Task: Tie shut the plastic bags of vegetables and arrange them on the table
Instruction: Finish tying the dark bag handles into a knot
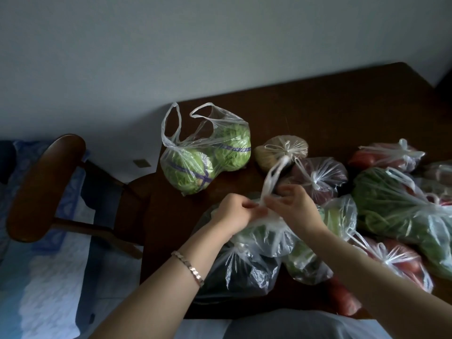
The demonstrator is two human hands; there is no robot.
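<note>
Both hands work on a clear plastic bag of green vegetables point(264, 237) near the table's front edge. My left hand point(234, 214) pinches the gathered neck of that bag. My right hand point(293, 206) grips the same bag's handles, and one white handle loop point(271, 177) stretches up and away from my fingers. At the table's left edge a bag holding two green cabbages point(208, 155) stands with its handles loose and untied. Knotted bags lie to the right: one with brownish contents point(281, 149), one dark red point(318, 177), one of leafy greens point(391, 204).
The dark wooden table point(318, 106) is bare at the back. More knotted bags of red vegetables point(384, 154) point(401, 260) crowd the right side, and a dark bag point(244, 272) lies under my left wrist. A wooden chair point(46, 189) stands left of the table.
</note>
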